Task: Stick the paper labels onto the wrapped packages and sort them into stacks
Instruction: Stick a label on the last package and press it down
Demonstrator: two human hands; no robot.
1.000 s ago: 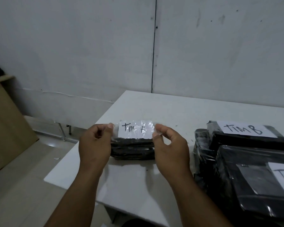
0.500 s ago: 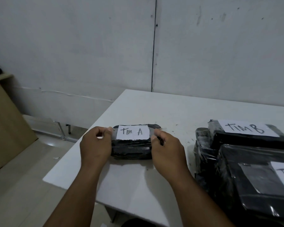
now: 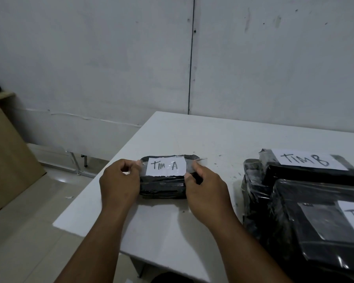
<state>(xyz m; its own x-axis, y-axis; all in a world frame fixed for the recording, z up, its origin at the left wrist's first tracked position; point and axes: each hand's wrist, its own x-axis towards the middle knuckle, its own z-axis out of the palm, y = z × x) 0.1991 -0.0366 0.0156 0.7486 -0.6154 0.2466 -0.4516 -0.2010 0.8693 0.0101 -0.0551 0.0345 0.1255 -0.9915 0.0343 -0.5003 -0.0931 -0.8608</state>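
Paper label [image 3: 165, 166], handwritten "TIM A", lies flat on the top of a black wrapped package [image 3: 163, 185] with clear tape shining over it. The package rests on the white tabletop [image 3: 213, 135] near its left front corner, its long axis running left to right across the person's view.

Left hand [image 3: 119, 183] holds the package's left end, thumb and fingers pinched together on the tape just beside the label's left edge. Right hand [image 3: 205, 193] holds the right end, its grip closed around the package with the thumb pressing the tape down beside the label's right edge. The label sits between the two hands, equally near both.

The label looks stuck or nearly so; smoothing the tape ends seems the step in hand, and sorting comes after.

To the right, well apart from this package, stands a stack of black packages [image 3: 307, 217]. One on top bears a "TIM B" label [image 3: 307, 161]; a nearer one carries a label cut off by the frame edge. No boxes or bins are on the tabletop.
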